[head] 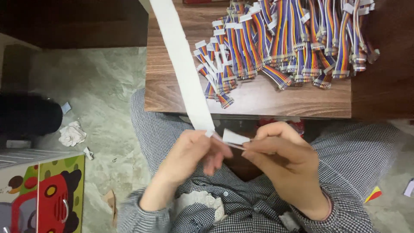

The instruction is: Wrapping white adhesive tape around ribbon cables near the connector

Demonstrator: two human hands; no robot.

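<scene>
Head view: white strip [183, 64] runs up-left from fingers [211, 140].

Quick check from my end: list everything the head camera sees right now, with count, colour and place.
Ribbon cables: a large pile, rainbow-striped with white tags, on the table top.
Wooden table: one, brown, ahead of the knees.
White strip: one long band, running from the top edge down to the left hand.
White label: one, between the two hands.
Crumpled paper: one, white, on the marble floor at left.
Cartoon box: one, green and red, bottom left.
Left hand: pinches the strip's end.
Right hand: pinches the label.
</scene>
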